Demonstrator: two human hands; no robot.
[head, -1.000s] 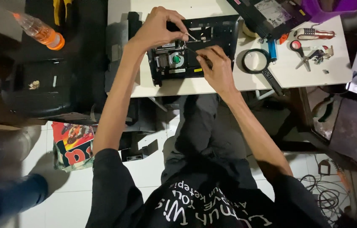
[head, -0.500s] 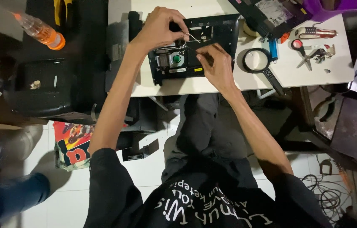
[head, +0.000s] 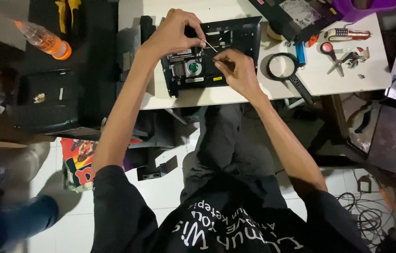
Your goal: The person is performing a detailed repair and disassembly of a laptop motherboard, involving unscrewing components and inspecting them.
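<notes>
An opened black laptop base (head: 242, 35) lies on the white table (head: 198, 96), its fan (head: 192, 68) and board exposed. My left hand (head: 174, 33) hovers over the base's upper left and pinches one end of a thin pale wire (head: 210, 45). My right hand (head: 235, 70) rests on the base's lower right, fingertips closed near the wire's other end. I cannot tell if it grips the wire or another small part.
A magnifying glass (head: 284, 70) lies right of the base, with scissors (head: 336, 56), a blue cylinder (head: 300, 52) and another opened device (head: 296, 14) beyond. An orange-capped bottle (head: 43, 40) and black case (head: 43, 100) sit left. Cables (head: 371, 215) lie on the floor.
Both hands have stayed over the laptop base. My right hand has shifted slightly up and left toward the left hand's fingertips.
</notes>
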